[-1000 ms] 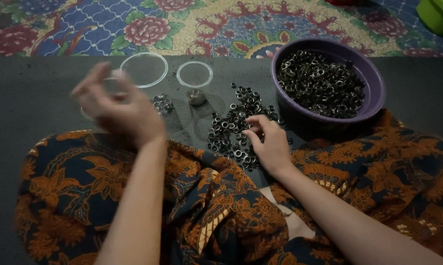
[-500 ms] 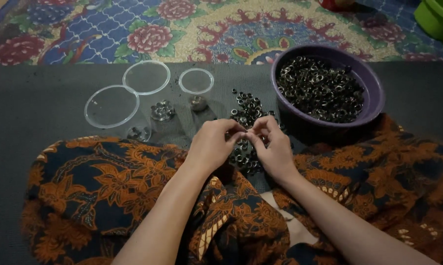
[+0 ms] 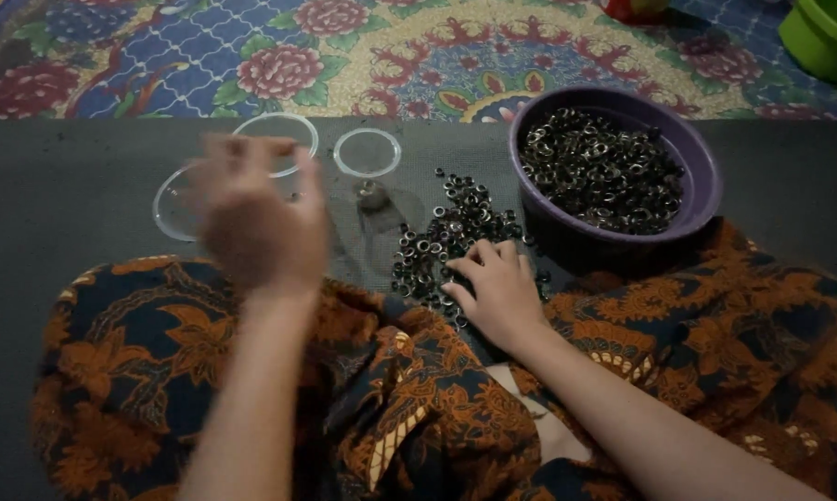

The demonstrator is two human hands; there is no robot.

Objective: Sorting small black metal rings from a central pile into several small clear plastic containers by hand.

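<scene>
Eyelets (image 3: 456, 232) lie heaped just left of the purple bowl (image 3: 706, 186), which is mostly full, so you have much left. Your right hand (image 3: 497, 288) rests spread on the heap; your blurred left hand (image 3: 256, 218) hovers farther left, grip unclear.

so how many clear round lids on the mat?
3: far lid by the pile, middle lid and near lid both partly behind the blurred left hand. More may be hidden.

Both forearms are bare, with no sleeves, rings or bracelets in sight. A dark cloth (image 3: 418, 399) with orange leaf and flower patterns fills the lower frame, covering the legs.
</scene>
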